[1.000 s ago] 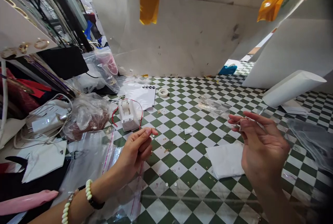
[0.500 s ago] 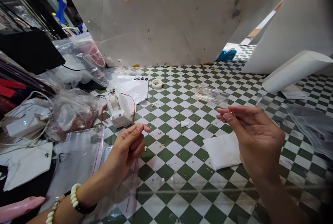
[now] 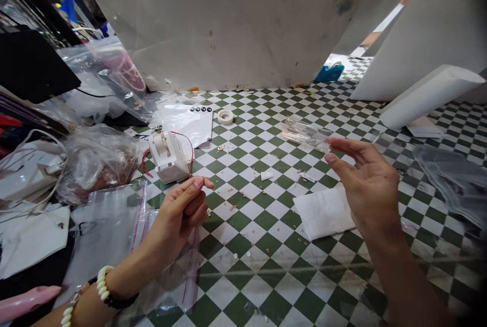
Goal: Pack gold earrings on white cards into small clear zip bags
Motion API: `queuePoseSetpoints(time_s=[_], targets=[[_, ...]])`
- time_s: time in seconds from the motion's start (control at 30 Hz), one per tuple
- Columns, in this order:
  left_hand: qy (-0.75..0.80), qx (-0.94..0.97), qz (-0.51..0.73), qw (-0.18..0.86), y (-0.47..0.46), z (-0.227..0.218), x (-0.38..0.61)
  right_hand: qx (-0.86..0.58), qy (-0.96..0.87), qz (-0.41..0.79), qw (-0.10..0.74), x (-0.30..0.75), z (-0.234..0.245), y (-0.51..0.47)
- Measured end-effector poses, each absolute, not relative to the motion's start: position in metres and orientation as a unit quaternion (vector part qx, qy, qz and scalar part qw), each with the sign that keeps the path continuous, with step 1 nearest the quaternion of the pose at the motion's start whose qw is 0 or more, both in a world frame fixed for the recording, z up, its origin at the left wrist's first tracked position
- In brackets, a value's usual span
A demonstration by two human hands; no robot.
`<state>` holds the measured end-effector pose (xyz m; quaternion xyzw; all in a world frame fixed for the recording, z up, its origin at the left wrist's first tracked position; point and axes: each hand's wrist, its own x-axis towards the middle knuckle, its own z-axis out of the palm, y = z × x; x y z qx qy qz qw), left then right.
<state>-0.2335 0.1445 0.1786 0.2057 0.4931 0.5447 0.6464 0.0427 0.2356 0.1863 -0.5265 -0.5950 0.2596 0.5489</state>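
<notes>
My left hand (image 3: 178,210) is curled above a clear zip bag (image 3: 110,230) with thumb and index fingertip close together, and nothing shows between them. My right hand (image 3: 367,185) hovers open, its fingers spread, close to a clear plastic bag (image 3: 304,132) lying on the green-and-white checkered table (image 3: 262,261). Below that hand are a white cloth (image 3: 323,213) and a small white piece (image 3: 267,175). Tiny gold beads (image 3: 232,205) lie scattered across the squares. Behind my left hand stands a small white box (image 3: 167,157) with a red wire.
A roll of white tape (image 3: 225,116) and a white card (image 3: 186,124) lie at the back. On the left are a bag of brown material (image 3: 99,165) and a white charger with cables (image 3: 26,170). White panels (image 3: 236,28) rise behind the table.
My right hand's fingers have parted, and the small gold item at their tips no longer shows. The left hand has barely moved. The whole scene sits higher in the view.
</notes>
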Motion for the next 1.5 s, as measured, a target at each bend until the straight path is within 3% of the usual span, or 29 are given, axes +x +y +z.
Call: queuePoseSetpoints(time_s=[0.1, 0.23, 0.33, 0.53, 0.7, 0.8, 0.9, 1.07, 1.3, 1.5], targets=[[0.484, 0.208, 0.546, 0.651, 0.144, 0.178, -0.233, -0.553, -0.604, 0.277, 0.503, 0.054, 0.182, 0.249], [0.469, 0.211, 0.553, 0.655, 0.144, 0.176, -0.234, -0.632, -0.665, 0.257, 0.304, 0.075, 0.183, 0.284], [0.461, 0.219, 0.559, 0.654, 0.144, 0.176, -0.235, -0.644, -0.678, 0.258, 0.245, 0.087, 0.185, 0.322], [0.449, 0.238, 0.566, 0.649, 0.144, 0.171, -0.235, -0.624, -0.675, 0.245, 0.308, 0.086, 0.175, 0.368], [0.427, 0.258, 0.589, 0.636, 0.145, 0.165, -0.235, -0.581, -0.662, 0.24, 0.409, 0.055, 0.196, 0.341], [0.402, 0.29, 0.606, 0.623, 0.145, 0.165, -0.234, -0.502, -0.661, 0.398, 0.391, 0.027, 0.215, 0.295], [0.383, 0.306, 0.615, 0.618, 0.146, 0.165, -0.232, -0.433, -0.592, 0.602, 0.316, 0.0, 0.22, 0.245], [0.352, 0.401, 0.541, 0.65, 0.145, 0.165, -0.23, -0.386, -0.525, 0.714, 0.256, -0.023, 0.194, 0.203], [0.468, 0.429, 0.529, 0.563, 0.145, 0.164, -0.237, -0.34, -0.62, 0.648, 0.282, -0.019, 0.168, 0.198], [0.512, 0.425, 0.519, 0.536, 0.146, 0.165, -0.239, -0.431, -0.629, 0.568, 0.308, -0.023, 0.17, 0.186]])
